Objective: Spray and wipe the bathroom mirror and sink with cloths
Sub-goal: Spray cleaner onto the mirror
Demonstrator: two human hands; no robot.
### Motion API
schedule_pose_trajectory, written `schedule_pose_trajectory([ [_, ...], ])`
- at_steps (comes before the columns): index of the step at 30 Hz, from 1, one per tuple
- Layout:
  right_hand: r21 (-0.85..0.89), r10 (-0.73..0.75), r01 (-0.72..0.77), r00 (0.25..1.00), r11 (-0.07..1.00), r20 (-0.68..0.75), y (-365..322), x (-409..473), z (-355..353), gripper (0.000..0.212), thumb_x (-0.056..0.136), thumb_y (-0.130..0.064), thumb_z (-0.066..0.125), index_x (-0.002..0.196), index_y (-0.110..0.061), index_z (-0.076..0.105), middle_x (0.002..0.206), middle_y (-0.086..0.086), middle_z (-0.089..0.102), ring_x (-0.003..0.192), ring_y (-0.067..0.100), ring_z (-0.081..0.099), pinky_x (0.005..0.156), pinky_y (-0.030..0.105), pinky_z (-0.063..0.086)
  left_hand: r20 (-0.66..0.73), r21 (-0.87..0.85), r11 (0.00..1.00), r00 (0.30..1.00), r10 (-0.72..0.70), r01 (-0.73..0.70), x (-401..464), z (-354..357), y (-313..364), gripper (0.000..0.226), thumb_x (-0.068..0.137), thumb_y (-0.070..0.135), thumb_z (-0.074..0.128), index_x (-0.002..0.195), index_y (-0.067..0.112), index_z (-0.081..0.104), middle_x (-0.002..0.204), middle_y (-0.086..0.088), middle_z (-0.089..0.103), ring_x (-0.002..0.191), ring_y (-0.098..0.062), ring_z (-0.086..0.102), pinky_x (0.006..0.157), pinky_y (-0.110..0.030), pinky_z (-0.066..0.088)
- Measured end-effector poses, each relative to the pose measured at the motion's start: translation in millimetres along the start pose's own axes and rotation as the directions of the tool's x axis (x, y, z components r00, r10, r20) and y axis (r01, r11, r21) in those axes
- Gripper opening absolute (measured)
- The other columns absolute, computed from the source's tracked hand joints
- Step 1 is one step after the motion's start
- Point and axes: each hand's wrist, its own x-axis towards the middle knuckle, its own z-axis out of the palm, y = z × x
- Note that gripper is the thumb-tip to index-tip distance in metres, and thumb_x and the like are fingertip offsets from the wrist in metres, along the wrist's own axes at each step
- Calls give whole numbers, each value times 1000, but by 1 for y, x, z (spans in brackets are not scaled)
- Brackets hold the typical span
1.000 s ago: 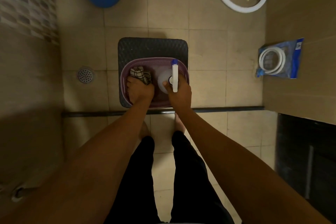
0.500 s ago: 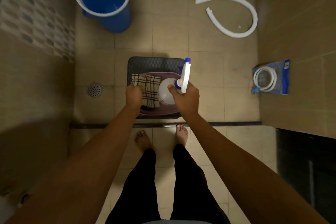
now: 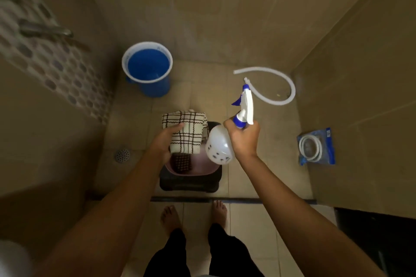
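Feet: bare feet (image 3: 171, 216) stand on the floor tiles just short of the dark threshold strip (image 3: 225, 199), facing the shower corner.
Left hand: the left hand (image 3: 163, 141) is closed on a folded checked cloth (image 3: 186, 130), thumb on top and fingers beneath, holding it flat above the basket. Judged reason: a flat fold keeps a clean face ready for wiping.
Right hand: the right hand (image 3: 244, 139) is clamped around the neck of the spray bottle (image 3: 221, 144), just below the blue collar. The white trigger head points away from the person and the clear body hangs toward the basket. Judged reason: a neck grip puts a finger close to the trigger.
Hand spacing: the hands are apart, each with its own load; cloth and bottle sit close together but whether they touch cannot be told.
Basket: a pink basket (image 3: 191, 170) rests on a dark stool (image 3: 189, 183), directly below both hands. A dark brush (image 3: 180, 161) lies inside. Judged reason: the stool raises the supplies to an easier reach.
Drain: a round floor drain (image 3: 122, 155) sits left of the stool.
Packet: a coiled hose in a blue packet (image 3: 316, 147) lies against the right wall.
Loose hose: a white hose (image 3: 270, 87) curls on the floor beyond the bottle.
Bucket: a blue bucket (image 3: 147, 69) stands in the far corner, below a wall tap (image 3: 45, 30).
Mirror and sink: neither is in view.
Task stage: judged as supplies collected, spraying not yet begun.
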Motion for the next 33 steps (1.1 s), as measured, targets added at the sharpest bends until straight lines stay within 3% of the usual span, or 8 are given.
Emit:
schedule_pose_trajectory([
  [5, 48, -63, 61, 997, 997, 35, -40, 11, -17, 26, 69, 2, 70, 59, -15, 54, 62, 6, 57, 58, 15, 53, 61, 31, 49, -29, -37, 995, 995, 97, -98, -23, 21, 33, 19, 94, 10, 57, 110, 7, 65, 89, -8, 77, 79, -21, 75, 59, -34, 60],
  [11, 111, -180, 163, 970, 980, 165, -82, 27, -17, 28, 75, 7, 67, 67, -15, 51, 63, 6, 55, 59, 18, 54, 61, 31, 50, -129, -13, 953, 946, 299, -303, -49, 28, 68, 31, 91, 12, 60, 121, 4, 63, 114, -19, 69, 89, -26, 73, 67, -38, 61],
  [16, 263, -268, 182, 900, 948, 345, -114, 25, -1, 29, 86, -18, 74, 67, -10, 54, 57, 8, 53, 52, 14, 52, 56, 17, 48, -204, -39, 905, 890, 408, -424, -80, 23, 91, 33, 94, 13, 57, 126, 6, 60, 117, -17, 69, 98, -27, 71, 79, -41, 60],
  [19, 334, -272, 134, 870, 933, 412, -131, 13, 14, 32, 92, -28, 67, 68, -10, 57, 53, 9, 50, 47, 14, 50, 52, 19, 46, -282, -26, 876, 844, 456, -482, -102, 12, 100, 35, 94, 15, 57, 128, 6, 59, 120, -19, 68, 105, -33, 68, 83, -46, 58],
  [22, 335, -283, 133, 846, 933, 453, -144, -3, 35, 36, 92, -36, 66, 67, -12, 58, 51, 10, 48, 46, 18, 48, 52, 25, 45, -344, -14, 834, 786, 514, -552, -134, -2, 107, 33, 94, 15, 58, 125, 5, 61, 117, -20, 69, 105, -37, 67, 79, -47, 59],
  [27, 321, -335, 179, 774, 930, 538, -164, -48, 74, 65, 75, -63, 64, 101, -3, 62, 64, 8, 55, 55, 17, 54, 54, 26, 48, -444, -63, 756, 697, 563, -651, -199, -34, 111, 25, 93, 10, 56, 117, 5, 64, 103, -16, 75, 87, -29, 74, 62, -36, 59],
  [30, 349, -407, 237, 708, 907, 577, -175, -90, 98, 41, 76, -61, 63, 90, -23, 65, 64, 3, 52, 62, 23, 52, 62, 39, 47, -487, -82, 706, 646, 587, -703, -241, -63, 107, 25, 92, 8, 57, 115, 3, 64, 99, -16, 75, 82, -27, 74, 61, -35, 59],
  [33, 325, -401, 244, 672, 914, 623, -185, -139, 117, 27, 82, -55, 66, 76, -29, 61, 61, -4, 56, 65, 22, 57, 65, 37, 49, -535, -56, 656, 578, 617, -752, -286, -99, 97, 33, 90, 13, 62, 121, 1, 63, 112, -21, 70, 91, -30, 73, 69, -39, 59],
])
